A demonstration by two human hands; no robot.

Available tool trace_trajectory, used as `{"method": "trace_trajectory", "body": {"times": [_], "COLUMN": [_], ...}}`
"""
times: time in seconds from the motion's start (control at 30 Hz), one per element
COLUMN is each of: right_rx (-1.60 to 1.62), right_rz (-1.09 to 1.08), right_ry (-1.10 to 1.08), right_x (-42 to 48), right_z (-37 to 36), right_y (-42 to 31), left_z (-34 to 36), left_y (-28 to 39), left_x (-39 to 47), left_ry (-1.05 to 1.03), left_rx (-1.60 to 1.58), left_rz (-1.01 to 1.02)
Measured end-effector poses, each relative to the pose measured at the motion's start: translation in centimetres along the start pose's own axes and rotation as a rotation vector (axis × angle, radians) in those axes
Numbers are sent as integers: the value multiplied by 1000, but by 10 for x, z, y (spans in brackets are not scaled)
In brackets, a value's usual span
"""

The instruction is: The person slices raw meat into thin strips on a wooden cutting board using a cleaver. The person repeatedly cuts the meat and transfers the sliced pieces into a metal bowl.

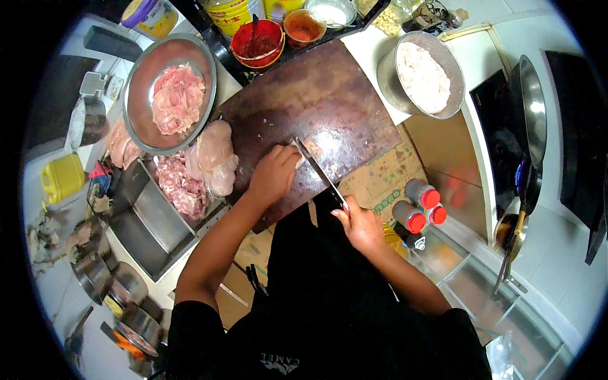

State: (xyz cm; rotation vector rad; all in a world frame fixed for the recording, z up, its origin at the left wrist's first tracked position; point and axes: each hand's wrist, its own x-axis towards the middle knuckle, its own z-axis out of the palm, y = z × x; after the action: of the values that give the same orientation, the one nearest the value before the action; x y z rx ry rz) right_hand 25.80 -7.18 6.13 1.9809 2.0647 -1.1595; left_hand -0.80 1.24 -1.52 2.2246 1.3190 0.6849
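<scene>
My right hand (362,228) grips the handle of a kitchen knife (319,172), its blade angled up and left over a dark cutting board (304,90). My left hand (275,172) presses a small pale piece of raw meat (299,160) against the board, fingertips close to the blade. On the blade's other side lie small cut bits of meat (312,148). Raw chicken breasts (214,152) rest at the board's left edge. Beside them is a heap of raw meat pieces (180,185). A steel bowl (209,90) holds thin slices of raw meat (178,99).
Behind the board stand a red bucket (256,42) and a bowl of red sauce (304,29). A metal pot (390,80) of pale meat is at the upper right. A steel sink (156,223) lies left, a wok (533,114) far right, and red-lidded jars (408,216) below the board's right side.
</scene>
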Motion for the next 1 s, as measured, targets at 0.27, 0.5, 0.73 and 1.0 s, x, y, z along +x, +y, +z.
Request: {"method": "trace_trajectory", "body": {"times": [0.27, 0.5, 0.73, 1.0], "right_rx": [53, 7, -15, -17], "right_rz": [-116, -33, -80, -54], "right_ry": [130, 38, 112, 12], "right_x": [53, -2, 43, -6], "right_z": [30, -3, 26, -1], "right_y": [-18, -7, -26, -10], "left_z": [6, 7, 0, -10], "left_y": [-2, -3, -3, -2], "left_x": [6, 0, 1, -10], "left_ry": [-20, 60, -44, -89], "left_rx": [31, 44, -11, -17], "left_rz": [-22, -22, -38, -28]}}
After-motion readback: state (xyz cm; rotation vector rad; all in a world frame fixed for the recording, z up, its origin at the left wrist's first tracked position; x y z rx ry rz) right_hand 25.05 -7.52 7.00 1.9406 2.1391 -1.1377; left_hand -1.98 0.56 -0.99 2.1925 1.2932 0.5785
